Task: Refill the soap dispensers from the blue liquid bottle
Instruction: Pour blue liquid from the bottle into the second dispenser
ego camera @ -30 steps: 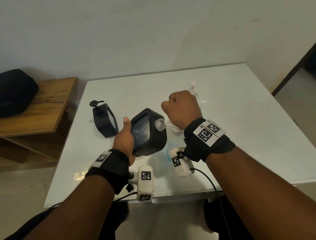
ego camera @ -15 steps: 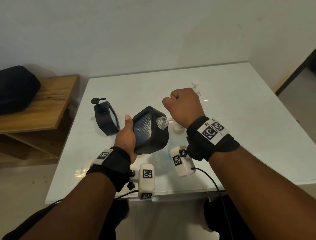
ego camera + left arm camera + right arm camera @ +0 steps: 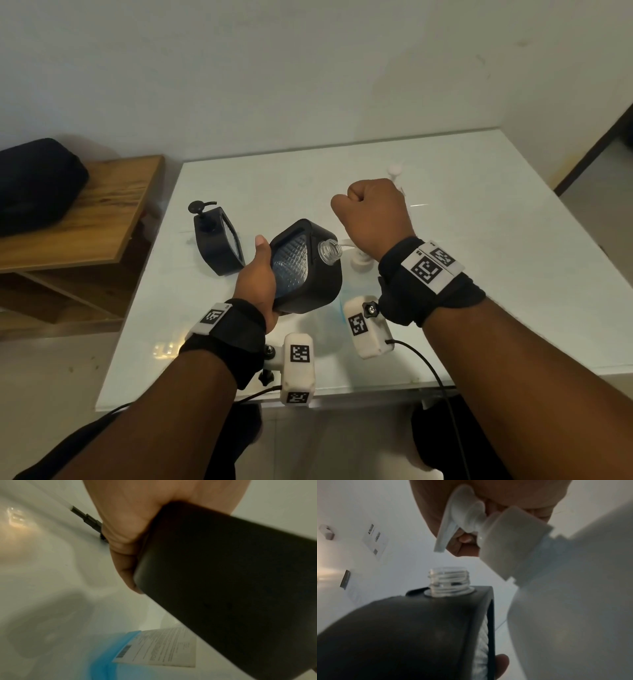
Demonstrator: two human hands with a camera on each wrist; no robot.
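Note:
My left hand (image 3: pixel 260 274) grips a black square soap dispenser (image 3: pixel 306 270) and holds it tilted over the white table (image 3: pixel 479 240). Its open clear threaded neck (image 3: pixel 329 251) points right, toward the blue liquid bottle's white pump. My right hand (image 3: pixel 373 212) is fisted over that pump head (image 3: pixel 458 520), whose nozzle ends just above the neck (image 3: pixel 448 582). The bottle's blue body and label (image 3: pixel 106 655) stand beneath the dispenser, mostly hidden in the head view. A second black dispenser (image 3: pixel 217 240) with its pump on stands to the left.
A loose black pump stem (image 3: pixel 85 519) lies on the table by my left hand. A white pump top (image 3: pixel 395 169) shows behind my right fist. A wooden bench (image 3: pixel 85 219) with a black bag (image 3: pixel 34 185) sits left of the table. The wall is close behind.
Both hands keep nearly the same pose; the tilted dispenser's neck stays by the pump nozzle. Only the head view has shifted slightly.

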